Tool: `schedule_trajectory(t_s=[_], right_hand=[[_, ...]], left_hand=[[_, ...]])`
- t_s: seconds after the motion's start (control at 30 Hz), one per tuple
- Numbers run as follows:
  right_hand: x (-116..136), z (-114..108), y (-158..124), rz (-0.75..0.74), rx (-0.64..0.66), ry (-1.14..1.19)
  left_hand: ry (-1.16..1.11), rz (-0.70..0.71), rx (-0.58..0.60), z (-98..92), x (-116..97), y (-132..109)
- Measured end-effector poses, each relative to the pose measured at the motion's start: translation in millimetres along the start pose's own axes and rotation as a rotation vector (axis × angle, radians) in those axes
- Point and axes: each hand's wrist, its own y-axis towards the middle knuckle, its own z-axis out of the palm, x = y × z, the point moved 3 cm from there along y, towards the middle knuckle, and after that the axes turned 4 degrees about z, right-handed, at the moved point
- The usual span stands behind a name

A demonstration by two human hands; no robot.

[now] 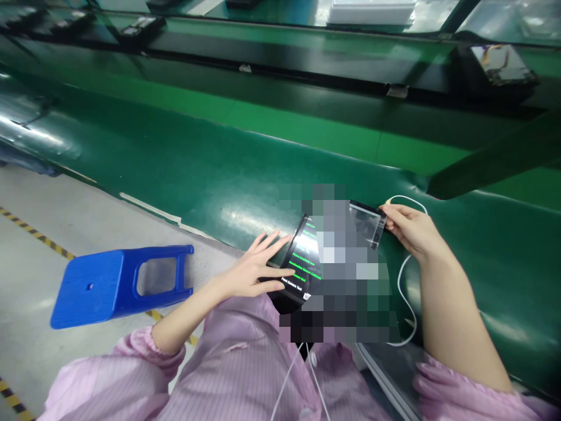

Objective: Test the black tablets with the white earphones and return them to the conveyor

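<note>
A dark tablet [302,263] lies in front of me at the near edge of the green bench, tilted in view. Its screen shows a list of green text lines, with a white line reading "Front Camera Test". My left hand [254,272] is open, fingers spread over the left part of the screen, one fingertip on or just above the list. At the tablet's right edge my right hand [409,228] pinches the end of a white cable [405,292]; the plug itself is mostly hidden by my fingers. A pixelated patch covers the middle of the tablet.
The green bench top [175,158] runs across the view. Behind it, a dark rail [307,73] carries devices with exposed parts, one of them a black unit [499,67] at right. A blue plastic stool [118,283] stands on the floor at left. White cords hang at my chest.
</note>
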Motion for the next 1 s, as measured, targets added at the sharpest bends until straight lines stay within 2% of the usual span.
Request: schedule_trajectory(t_s=[0.27,0.37,0.57,0.67,0.87,1.0], right_hand=[[1,1,-1,0.009,-0.007,0.006],[1,1,-1,0.007,-0.014,0.009],[2,2,-2,0.018,-0.016,0.006],[4,4,-3,0.03,-0.018,0.004],[5,5,-4,0.024,-0.016,0.0],[5,4,-4,0.007,-0.013,-0.003]], left_hand=[[-0.004,0.05,-0.005,-3.5,9,14],[-0.014,0.045,0.01,-8.9,20,37],[0.023,-0.024,0.003,-23.6,46,99],[0.052,-0.068,0.0,-26.0,53,118],[0.088,-0.137,-0.021,-27.4,54,131],[0.006,-0.207,-0.087,-29.5,45,121]])
